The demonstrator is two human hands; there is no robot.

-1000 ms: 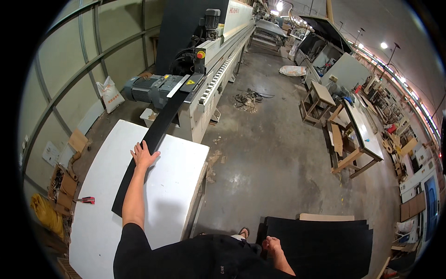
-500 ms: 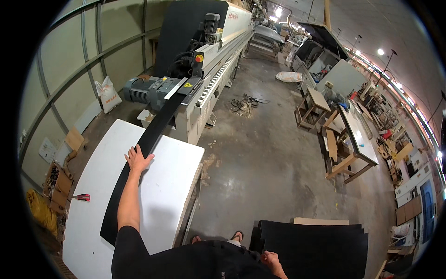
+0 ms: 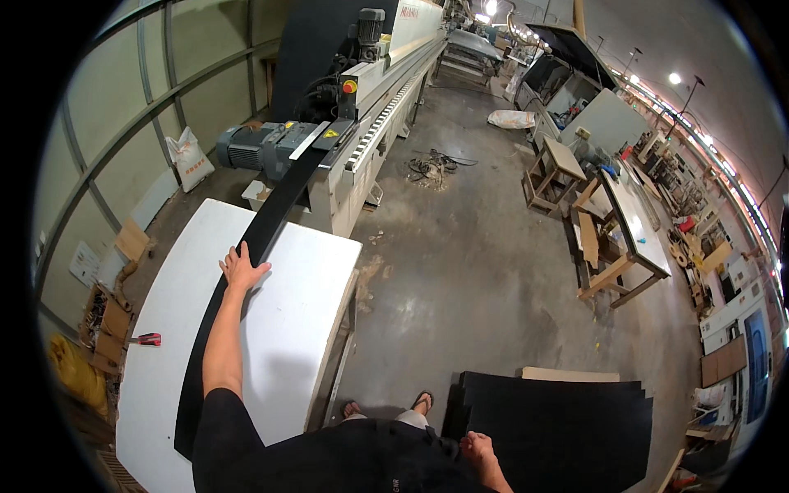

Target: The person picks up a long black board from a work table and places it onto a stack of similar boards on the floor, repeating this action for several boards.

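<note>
A long narrow black board (image 3: 261, 230) runs across a white-topped table (image 3: 308, 283) on my left, its far end reaching the infeed of a long machine (image 3: 333, 193). My left hand (image 3: 241, 269) rests on the board with its fingers spread, the thumb pointing right over the white top. Part of the board's near half is behind my forearm. Low on the right, my right hand (image 3: 477, 446) is closed with curled fingers, beside a stack of black boards (image 3: 559, 427). Whether anything is inside that hand cannot be made out.
A red utility knife (image 3: 148, 338) lies at the table's left side. Beside the machine's motor (image 3: 255, 148) stands a white sack (image 3: 189, 160). Tangled cables (image 3: 440, 168) lie on the floor ahead. A stool (image 3: 556, 172) and a workbench (image 3: 633, 222) stand to the right.
The black board's near end now lies closer to me on the table. My left hand stays on the board, and my right hand stays closed by the stack. The whole view has shifted slightly.
</note>
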